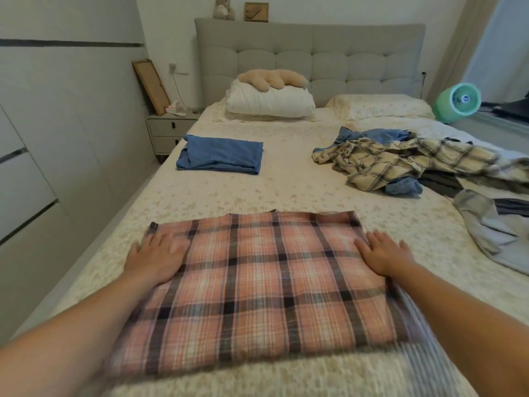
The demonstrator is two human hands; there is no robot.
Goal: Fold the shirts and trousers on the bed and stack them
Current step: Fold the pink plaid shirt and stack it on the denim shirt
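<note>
A pink plaid shirt [266,287] lies folded into a rectangle on the near part of the bed [286,179]. My left hand [156,257] rests flat on its left edge, fingers straight. My right hand [385,253] presses flat on its right edge. A folded blue garment [220,154] lies further back on the left. A loose heap of clothes sits on the right: a cream plaid shirt [400,161] over blue denim [403,186], with grey garments [486,233] beside it.
White pillows [269,103] with a plush toy [272,78] on top lie by the grey headboard. A nightstand [169,130] stands left of the bed, next to white wardrobe doors. A green fan [458,101] stands at the right.
</note>
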